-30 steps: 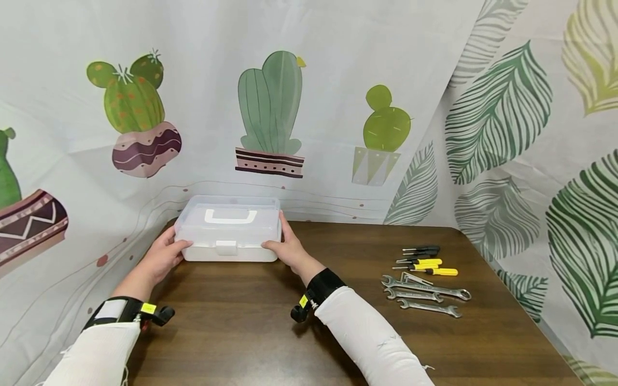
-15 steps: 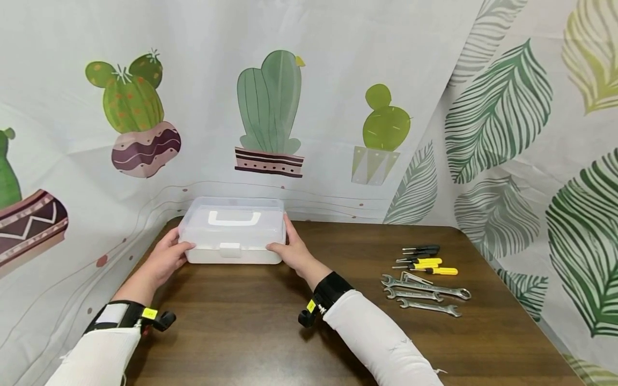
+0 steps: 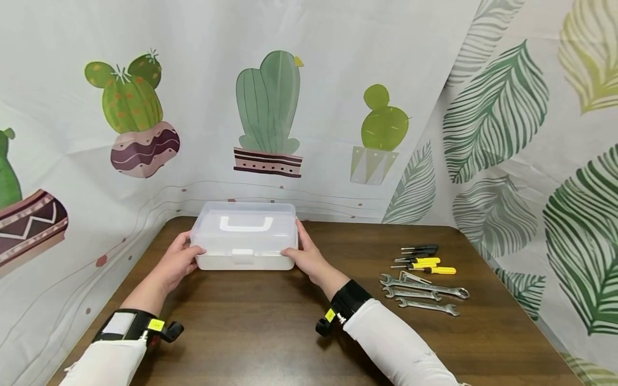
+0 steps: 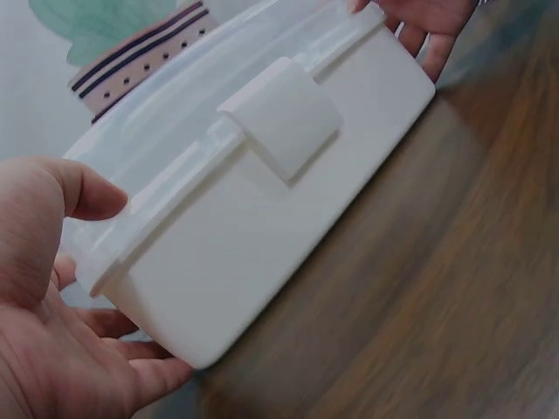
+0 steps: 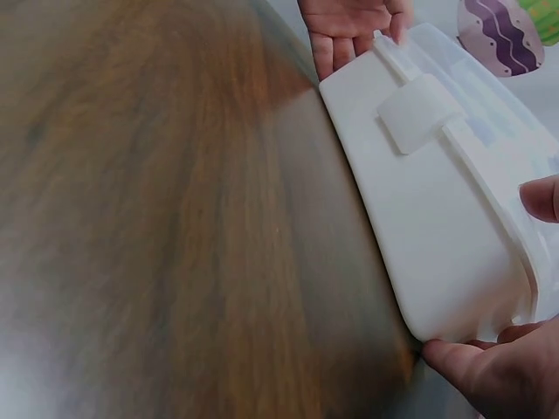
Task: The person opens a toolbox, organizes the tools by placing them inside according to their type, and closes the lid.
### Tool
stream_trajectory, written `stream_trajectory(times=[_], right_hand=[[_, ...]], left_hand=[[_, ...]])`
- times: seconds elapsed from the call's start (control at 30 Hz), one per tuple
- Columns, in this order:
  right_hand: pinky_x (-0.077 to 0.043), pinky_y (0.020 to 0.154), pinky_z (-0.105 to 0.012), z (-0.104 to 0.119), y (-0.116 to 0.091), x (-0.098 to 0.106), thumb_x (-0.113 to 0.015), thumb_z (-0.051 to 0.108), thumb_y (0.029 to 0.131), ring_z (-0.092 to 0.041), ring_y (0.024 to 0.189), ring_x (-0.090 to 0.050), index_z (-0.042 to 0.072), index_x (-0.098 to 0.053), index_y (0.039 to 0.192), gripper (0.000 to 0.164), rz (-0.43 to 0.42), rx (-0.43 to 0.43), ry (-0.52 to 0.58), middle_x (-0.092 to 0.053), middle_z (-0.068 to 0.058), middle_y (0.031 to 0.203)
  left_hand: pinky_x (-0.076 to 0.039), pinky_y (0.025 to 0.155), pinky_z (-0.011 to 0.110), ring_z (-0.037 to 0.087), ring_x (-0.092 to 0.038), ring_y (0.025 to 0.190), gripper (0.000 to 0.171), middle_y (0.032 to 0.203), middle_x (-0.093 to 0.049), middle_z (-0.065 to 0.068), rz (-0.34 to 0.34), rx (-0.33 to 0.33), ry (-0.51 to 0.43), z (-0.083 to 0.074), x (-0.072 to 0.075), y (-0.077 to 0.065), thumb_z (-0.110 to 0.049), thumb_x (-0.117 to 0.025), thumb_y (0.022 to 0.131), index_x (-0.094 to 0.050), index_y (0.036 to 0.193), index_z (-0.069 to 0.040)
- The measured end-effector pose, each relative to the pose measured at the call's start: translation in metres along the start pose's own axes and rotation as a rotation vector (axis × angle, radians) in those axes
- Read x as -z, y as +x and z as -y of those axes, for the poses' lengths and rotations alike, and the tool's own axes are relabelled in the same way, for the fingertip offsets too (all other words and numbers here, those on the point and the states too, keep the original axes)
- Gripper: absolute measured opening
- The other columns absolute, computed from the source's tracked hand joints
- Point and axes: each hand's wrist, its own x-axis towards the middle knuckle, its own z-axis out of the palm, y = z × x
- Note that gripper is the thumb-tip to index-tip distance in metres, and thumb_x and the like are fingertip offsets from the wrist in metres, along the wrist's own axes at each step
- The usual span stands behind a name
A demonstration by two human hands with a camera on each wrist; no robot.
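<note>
A white plastic toolbox (image 3: 246, 236) with a translucent lid sits at the back of the table, left of the middle. Its lid is down, the white handle (image 3: 246, 227) lies folded on top and a white latch (image 3: 243, 255) covers the front seam. My left hand (image 3: 179, 262) grips the box's left end, thumb on the front corner and fingers around the side toward the bottom edge. At the opposite end my right hand (image 3: 311, 260) holds it the same way. In the right wrist view, fingertips (image 5: 445, 353) show at the lower corner of the box.
On the right of the brown wooden table (image 3: 270, 332) lie several screwdrivers (image 3: 425, 262) with black or yellow handles. Nearer are hex keys (image 3: 412, 277) and three wrenches (image 3: 427, 295). A printed cloth (image 3: 328, 107) hangs right behind the table.
Both hands have moved the toolbox to the right and a little toward me, keeping their hold at its ends. The tools on the right have stayed in place.
</note>
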Motion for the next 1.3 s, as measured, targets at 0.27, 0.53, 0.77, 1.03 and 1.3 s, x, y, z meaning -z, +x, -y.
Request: stream_trajectory(times=[0.27, 0.53, 0.77, 1.03, 1.3], right_hand=[[-0.05, 0.105, -0.046, -0.003, -0.019, 0.02, -0.069, 0.01, 0.09, -0.03, 0.142, -0.042, 0.041, -0.009, 0.165, 0.101, 0.033, -0.032, 0.085, -0.021, -0.003, 0.173], [-0.044, 0.11, -0.056, -0.007, -0.035, 0.045, -0.062, 0.008, 0.088, -0.03, 0.135, -0.05, 0.042, -0.013, 0.164, 0.097, -0.004, -0.087, 0.114, -0.036, -0.007, 0.165], [-0.038, 0.113, -0.065, -0.006, -0.051, 0.059, -0.057, 0.003, 0.085, -0.031, 0.136, -0.048, 0.04, -0.017, 0.164, 0.096, -0.015, -0.109, 0.152, -0.037, -0.012, 0.164], [-0.038, 0.112, -0.068, -0.003, -0.07, 0.072, -0.055, 0.001, 0.084, -0.032, 0.132, -0.052, 0.032, -0.024, 0.164, 0.091, -0.048, -0.107, 0.133, -0.041, -0.015, 0.161], [-0.045, 0.107, -0.062, -0.002, -0.084, 0.08, -0.053, 0.0, 0.086, -0.029, 0.124, -0.057, 0.031, -0.023, 0.165, 0.09, -0.058, -0.112, 0.1, -0.049, -0.017, 0.151]], left_hand=[[-0.044, 0.112, 0.051, 0.036, -0.044, 0.14, 0.072, 0.162, -0.027, 0.028, 0.016, 0.057, 0.017, -0.006, -0.024, -0.009, -0.014, -0.05, 0.103, -0.01, 0.162, -0.009], [-0.05, 0.103, 0.041, 0.03, -0.053, 0.13, 0.068, 0.157, -0.036, 0.029, 0.027, -0.003, 0.015, -0.016, -0.053, -0.015, -0.007, -0.05, 0.099, -0.015, 0.157, -0.003], [-0.053, 0.095, 0.034, 0.024, -0.059, 0.119, 0.064, 0.15, -0.045, 0.029, 0.012, -0.035, -0.012, -0.022, -0.077, -0.022, -0.003, -0.05, 0.095, -0.021, 0.153, -0.001], [-0.053, 0.097, 0.034, 0.026, -0.059, 0.12, 0.064, 0.146, -0.047, 0.026, 0.037, -0.048, -0.038, -0.025, -0.094, -0.03, -0.002, -0.05, 0.094, -0.022, 0.152, -0.002], [-0.053, 0.095, 0.034, 0.027, -0.058, 0.12, 0.065, 0.147, -0.048, 0.026, 0.032, -0.051, -0.023, -0.028, -0.108, -0.038, -0.003, -0.053, 0.093, -0.025, 0.152, -0.003]])
